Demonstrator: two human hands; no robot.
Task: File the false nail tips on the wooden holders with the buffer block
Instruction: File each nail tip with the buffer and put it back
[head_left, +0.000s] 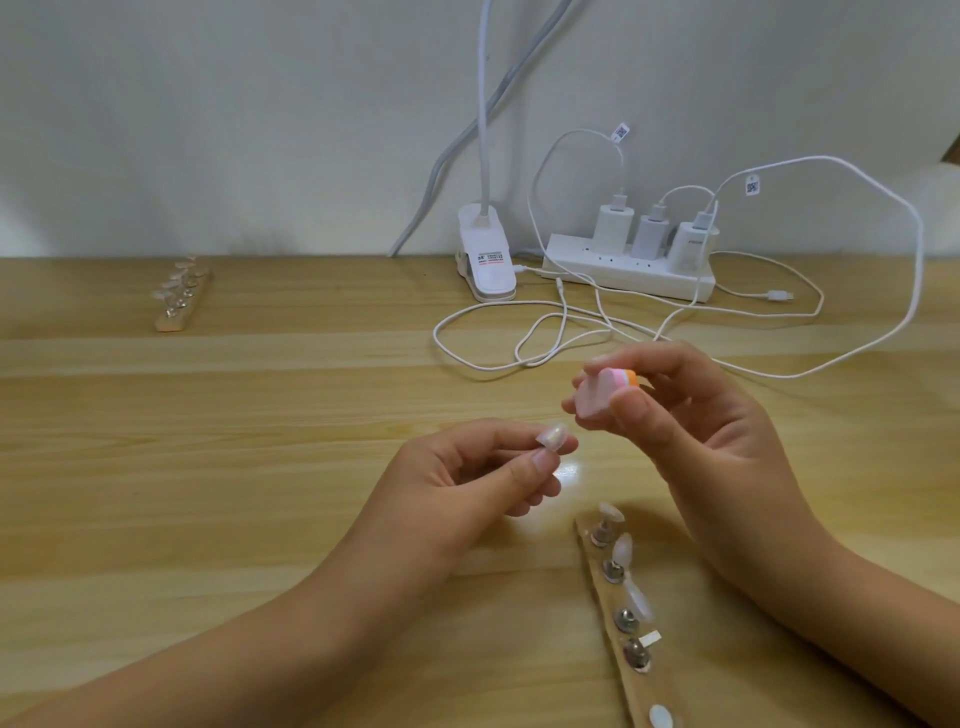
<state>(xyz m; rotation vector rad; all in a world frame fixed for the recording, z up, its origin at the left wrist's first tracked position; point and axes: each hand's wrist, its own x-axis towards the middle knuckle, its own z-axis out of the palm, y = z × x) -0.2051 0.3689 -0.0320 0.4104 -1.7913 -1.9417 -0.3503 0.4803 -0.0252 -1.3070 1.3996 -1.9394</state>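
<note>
Left hand (498, 462) pinches a nail tip (188, 435) at fingertip height, raised off the near holder (618, 597), probably for free access. Right hand (670, 410) grips the buffer (605, 392) just beside the tip; contact unclear. Far holder (182, 301) sits well apart.

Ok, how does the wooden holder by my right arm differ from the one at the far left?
The near holder lies beside the right forearm; the far holder lies alone near the wall. The near holder has one post bare, with a white tab; the far holder's posts seem all capped, though it is too small to be sure. Both are pale wooden strips with a row of posts for nail tips.
</note>
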